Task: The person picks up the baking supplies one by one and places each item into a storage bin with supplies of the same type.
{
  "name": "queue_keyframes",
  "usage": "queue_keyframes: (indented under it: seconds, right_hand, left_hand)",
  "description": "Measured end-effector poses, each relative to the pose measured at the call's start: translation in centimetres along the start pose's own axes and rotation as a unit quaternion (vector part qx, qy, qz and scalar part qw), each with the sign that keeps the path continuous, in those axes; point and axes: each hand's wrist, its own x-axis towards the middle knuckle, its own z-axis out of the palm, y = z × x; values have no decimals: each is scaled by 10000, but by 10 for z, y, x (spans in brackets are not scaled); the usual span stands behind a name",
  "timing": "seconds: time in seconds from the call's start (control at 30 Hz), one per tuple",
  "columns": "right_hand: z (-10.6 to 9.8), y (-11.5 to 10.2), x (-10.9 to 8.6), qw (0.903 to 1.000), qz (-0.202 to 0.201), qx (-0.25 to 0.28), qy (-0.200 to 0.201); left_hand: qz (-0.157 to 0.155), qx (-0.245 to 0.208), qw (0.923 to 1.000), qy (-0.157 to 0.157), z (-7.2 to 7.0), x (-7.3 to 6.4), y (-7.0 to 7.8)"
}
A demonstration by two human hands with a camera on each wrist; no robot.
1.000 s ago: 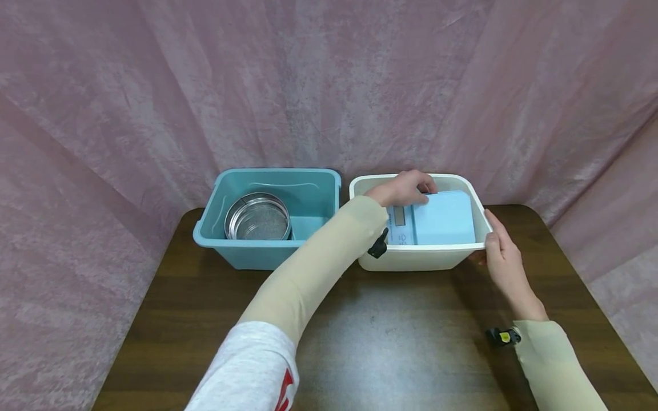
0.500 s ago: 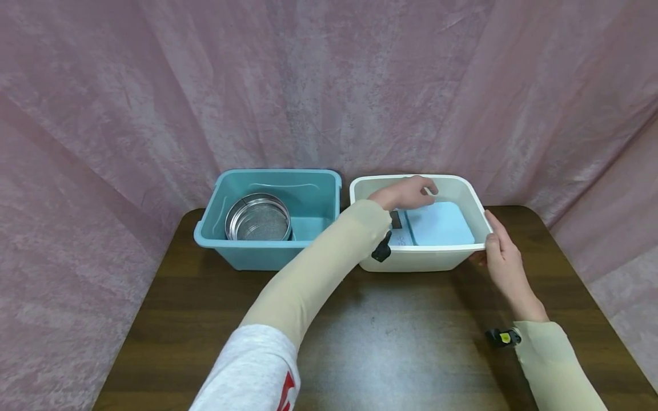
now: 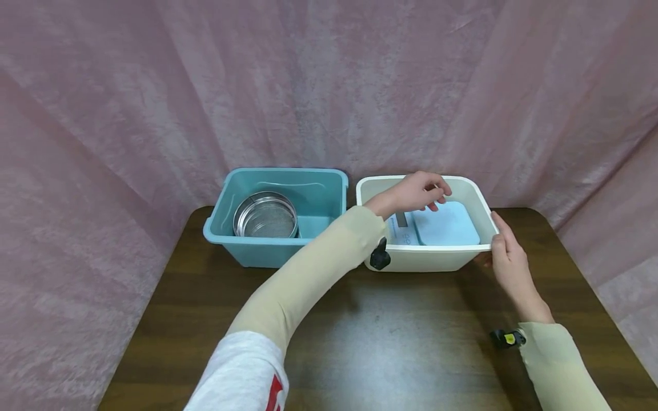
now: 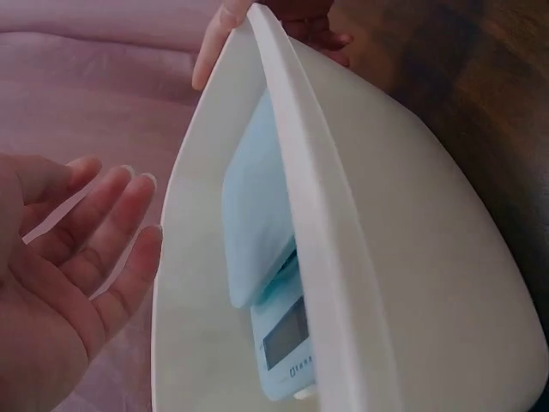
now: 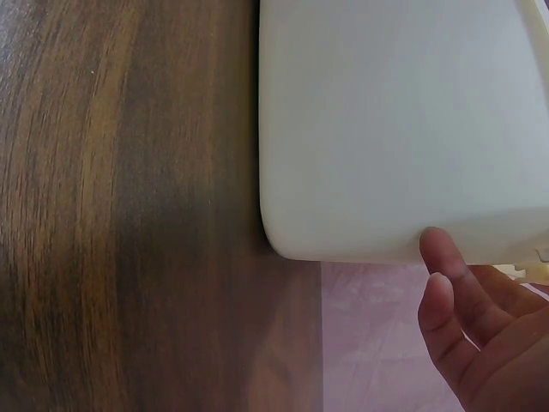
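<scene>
A light blue kitchen scale [image 3: 446, 224] lies inside the white plastic bin [image 3: 426, 258]. Its dark display [image 4: 286, 333] shows in the left wrist view. Over the bin's back part hovers my left hand [image 3: 415, 193], fingers loosely spread and holding nothing. The left wrist view shows this hand [image 4: 69, 266] apart from the scale. My right hand [image 3: 509, 262] grips the bin's right rim, thumb above and fingers around the outside. In the right wrist view those fingers [image 5: 463, 287] touch the bin's outer wall. My left wrist partly covers the bin's left side.
A teal bin [image 3: 262, 251] stands left of the white one, with round metal sieves [image 3: 267, 216] inside. Both bins stand at the back of a dark wooden table [image 3: 390, 342]. A pink curtain [image 3: 308, 85] hangs right behind them.
The scale has gone from raised under my left fingers to lying lower in the white bin. My left hand has let go and risen slightly. The right hand keeps its grip on the rim.
</scene>
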Motion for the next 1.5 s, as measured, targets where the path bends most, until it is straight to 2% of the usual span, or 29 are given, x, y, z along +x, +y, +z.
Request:
queue_keyframes:
  seconds: [0.23,0.43,0.67,0.93,1.17,1.5]
  right_hand:
    - [1,6,4,10000,-44,-32,18]
    - [0,4,4,10000,-9,-46,-5]
    - [-2,3,4,10000,-13,-75,-31]
    - [-3,5,4,9990,-198,-396,9]
    - [-4,7,5,9977,-364,-576,73]
    - [-9,13,-9,9979,-171,-627,-3]
  left_hand:
    - [481,-201,9986,126,-4,-26,-4]
    - [529,-298,9982,-10,-7,-51,-6]
    - [764,-253,9967,-114,-11,-85,-7]
    - [797,-143,9967,-6,-15,-130,-21]
    - [635,-42,9978,185,-16,-166,-38]
    - [544,550,9961,424,-7,-212,-62]
